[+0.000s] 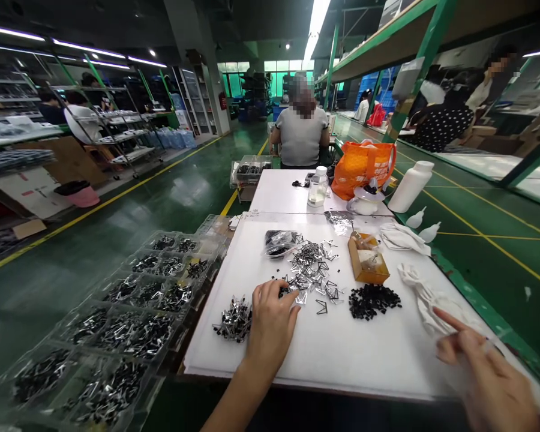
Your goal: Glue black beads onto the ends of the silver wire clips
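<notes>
My left hand (270, 315) hangs over the white table between two heaps, palm down, with its fingers bent and the thumb apart from the index finger; I see nothing held. Just beyond its fingertips lies a loose pile of bent metal wire clips (312, 264), silver and dark. By its wrist side is a smaller heap of clips with black tips (234, 319). My right hand (486, 366), partly blurred, is raised at the right table edge with its index finger stretched out. A pile of small black pieces (374, 301) sits between the hands, farther in.
Clear compartment trays (130, 324) full of parts stand left of the table. On it are a yellow box (368, 264), a plastic bag of black parts (279, 243), white gloves (432, 300), bottles (411, 186) and an orange bag (362, 168). A person (302, 135) sits ahead.
</notes>
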Available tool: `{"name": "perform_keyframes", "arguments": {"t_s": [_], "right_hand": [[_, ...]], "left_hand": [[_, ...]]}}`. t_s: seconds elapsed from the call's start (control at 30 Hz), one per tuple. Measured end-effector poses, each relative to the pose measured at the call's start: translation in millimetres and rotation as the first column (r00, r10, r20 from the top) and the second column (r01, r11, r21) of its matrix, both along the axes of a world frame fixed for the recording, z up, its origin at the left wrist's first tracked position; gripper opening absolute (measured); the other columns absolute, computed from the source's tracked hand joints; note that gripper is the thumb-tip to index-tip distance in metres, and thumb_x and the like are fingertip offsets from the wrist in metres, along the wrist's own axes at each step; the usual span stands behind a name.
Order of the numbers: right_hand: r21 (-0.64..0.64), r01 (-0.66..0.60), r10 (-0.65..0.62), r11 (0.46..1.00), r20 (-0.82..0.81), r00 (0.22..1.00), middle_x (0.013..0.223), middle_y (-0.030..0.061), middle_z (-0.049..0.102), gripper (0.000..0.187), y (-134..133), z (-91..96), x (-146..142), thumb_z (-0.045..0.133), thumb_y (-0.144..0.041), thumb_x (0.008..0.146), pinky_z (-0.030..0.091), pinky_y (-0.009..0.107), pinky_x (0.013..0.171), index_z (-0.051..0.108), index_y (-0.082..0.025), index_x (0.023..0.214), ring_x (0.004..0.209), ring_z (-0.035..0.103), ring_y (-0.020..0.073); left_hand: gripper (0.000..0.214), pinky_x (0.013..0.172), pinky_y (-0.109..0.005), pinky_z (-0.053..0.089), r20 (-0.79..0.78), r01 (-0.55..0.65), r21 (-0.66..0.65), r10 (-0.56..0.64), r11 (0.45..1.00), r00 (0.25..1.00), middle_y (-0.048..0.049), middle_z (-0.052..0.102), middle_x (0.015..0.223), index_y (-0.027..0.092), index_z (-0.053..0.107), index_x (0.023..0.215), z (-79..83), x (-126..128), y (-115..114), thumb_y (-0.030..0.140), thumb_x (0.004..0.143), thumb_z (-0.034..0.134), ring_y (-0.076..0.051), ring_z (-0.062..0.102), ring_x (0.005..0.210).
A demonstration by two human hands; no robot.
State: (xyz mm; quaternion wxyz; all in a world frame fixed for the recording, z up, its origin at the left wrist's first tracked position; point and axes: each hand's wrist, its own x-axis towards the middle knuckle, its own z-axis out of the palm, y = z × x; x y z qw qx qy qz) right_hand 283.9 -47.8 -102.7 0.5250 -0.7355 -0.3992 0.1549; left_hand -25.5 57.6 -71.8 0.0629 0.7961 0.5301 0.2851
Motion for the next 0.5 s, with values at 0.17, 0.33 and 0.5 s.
{"name": "perform_keyframes", "arguments": {"t_s": [0.17, 0.33, 0.5], "right_hand": [[-0.047, -0.092, 0.087, 0.995, -0.095, 0.992, 0.112, 0.008, 0.078, 0.061, 21, 0.0, -49, 0.044, -0.069, 0.102, 0.04, 0.047, 0.116, 0.069, -0.024, 0.135, 0.13, 0.062, 0.0343], [-0.061, -0.081, 0.079, 0.995, -0.041, 0.996, 0.113, 0.0061, 0.079, 0.065, 21, -11.9, -51, 0.056, -0.065, 0.098, 0.05, 0.031, 0.07, 0.058, -0.024, 0.149, 0.074, 0.063, 0.0187], [-0.096, -0.074, 0.077, 0.993, 0.028, 0.997, 0.114, 0.0074, 0.08, 0.071, 20, -13.8, -53, 0.061, -0.065, 0.093, 0.036, 0.03, 0.044, 0.056, -0.025, 0.151, 0.044, 0.033, 0.0103]], "left_hand": [[0.029, 0.115, -0.067, 0.046, -0.119, -0.004, -0.003, 0.004, 1.0, 0.993, -0.0162, 0.072, 0.128, 0.019, 0.079, 0.115, -0.7, 16, 7, 0.008, 0.089, 0.079, -0.037, 0.065, 0.127], [0.021, 0.118, -0.067, 0.043, -0.102, -0.002, -0.022, 0.0, 1.0, 0.995, -0.0125, 0.072, 0.124, 0.019, 0.078, 0.108, -2.3, 16, 9, 0.008, 0.09, 0.079, -0.034, 0.066, 0.126], [0.021, 0.118, -0.07, 0.04, -0.008, -0.018, -0.06, 0.018, 0.998, 1.0, -0.011, 0.071, 0.119, 0.02, 0.074, 0.104, -4.5, 16, 10, 0.008, 0.088, 0.079, -0.034, 0.067, 0.124]]}}
